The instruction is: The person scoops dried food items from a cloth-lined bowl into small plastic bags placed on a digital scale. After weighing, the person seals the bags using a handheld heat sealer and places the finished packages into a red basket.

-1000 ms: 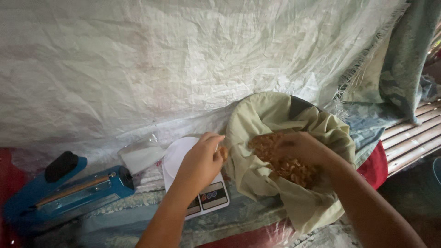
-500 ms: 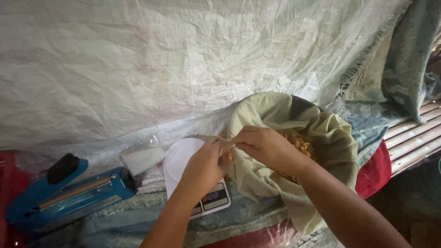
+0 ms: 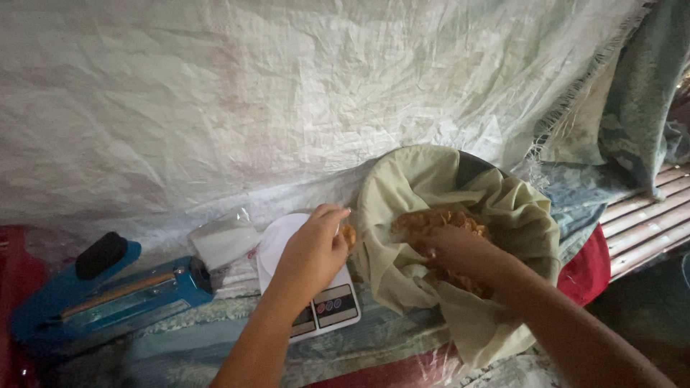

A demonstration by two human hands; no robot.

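My left hand (image 3: 310, 253) hovers over the white kitchen scale (image 3: 327, 307), fingers closed on a small clear bag with a few orange-brown snack pieces (image 3: 348, 235) showing at its mouth. My right hand (image 3: 460, 253) reaches into the pale green cloth-lined basin (image 3: 517, 215) and lies on the heap of orange-brown snacks (image 3: 438, 219), its fingers curled into them. Whether it grips any I cannot tell. The scale's round white plate (image 3: 277, 237) is partly hidden by my left hand.
A blue bag sealer with a black knob (image 3: 108, 291) lies at the left. A stack of clear plastic bags (image 3: 224, 241) rests beside the scale. White woven sheeting (image 3: 287, 93) hangs behind. A red cushion (image 3: 586, 269) and wooden slats (image 3: 647, 223) are at the right.
My right hand met my left hand at the bag half a second ago, then moved back right into the snack heap. My left hand stayed over the scale.
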